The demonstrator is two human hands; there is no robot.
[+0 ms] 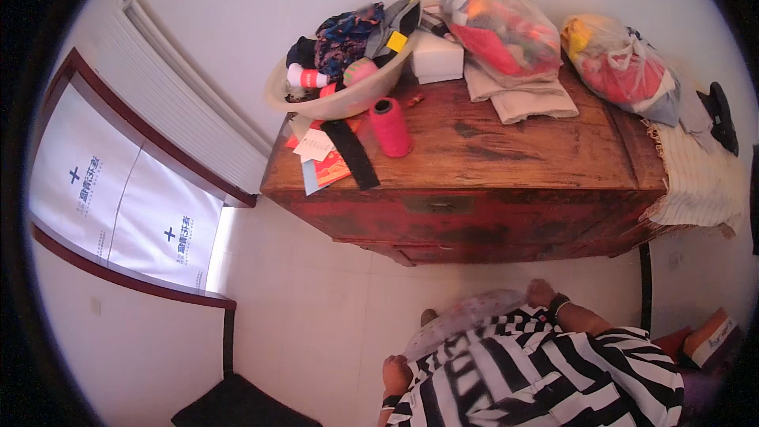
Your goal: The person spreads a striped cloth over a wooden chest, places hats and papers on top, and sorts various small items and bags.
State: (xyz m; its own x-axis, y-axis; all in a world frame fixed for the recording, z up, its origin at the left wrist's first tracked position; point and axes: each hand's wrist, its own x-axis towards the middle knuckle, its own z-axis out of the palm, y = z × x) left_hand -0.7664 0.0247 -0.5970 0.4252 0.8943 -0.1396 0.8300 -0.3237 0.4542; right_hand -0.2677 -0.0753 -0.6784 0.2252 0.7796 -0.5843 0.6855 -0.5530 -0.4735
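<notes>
A pale, see-through spotted sheet (pixel 468 317) stretches across the front of my black-and-white patterned clothing; whether it is thin plastic or fabric I cannot make out. Its right end is gripped in my right hand (pixel 541 292), which is closed, with a dark band round the wrist. At the sheet's left end, my left hand (pixel 397 374) is closed on its edge. Both hands are low, at body height, and well apart from the old red-brown wooden chest (pixel 506 166) in front of me.
On the chest stand a basin (pixel 348 101) of cloth and yarn, a red thread cone (pixel 390 128), a black strip (pixel 351 154), papers (pixel 324 164), a white box (pixel 437 59) and two stuffed plastic bags (pixel 506 32). A fringed cloth (pixel 700 186) hangs at its right end. Lower left is a black object (pixel 241 405).
</notes>
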